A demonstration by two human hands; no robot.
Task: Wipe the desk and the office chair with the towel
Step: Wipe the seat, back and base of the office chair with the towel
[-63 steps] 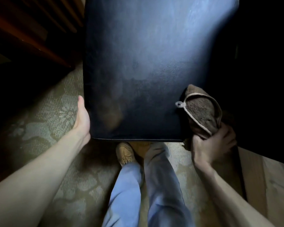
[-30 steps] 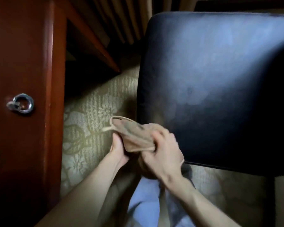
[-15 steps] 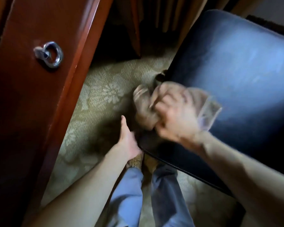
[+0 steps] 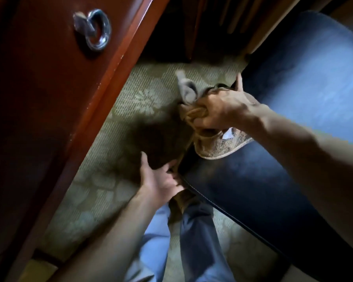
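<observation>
The office chair's black leather seat (image 4: 289, 110) fills the right side of the head view. My right hand (image 4: 218, 110) is clenched around the bunched brown towel (image 4: 214, 147) and holds it against the seat's left edge. One grey corner of the towel sticks up past my knuckles. My left hand (image 4: 161, 180) grips the near left corner of the seat, fingers curled under the rim. The desk (image 4: 55, 82) is a red-brown wooden panel on the left.
A metal ring pull (image 4: 95, 29) hangs on the desk's drawer front. Patterned beige carpet (image 4: 118, 123) lies between the desk and the chair. My legs in blue trousers (image 4: 183, 245) stand below the seat's front edge. Dark curtains hang at the back.
My right hand has slid the towel along the seat's left edge. My left hand has closed onto the seat's corner. The view has tilted a little further left.
</observation>
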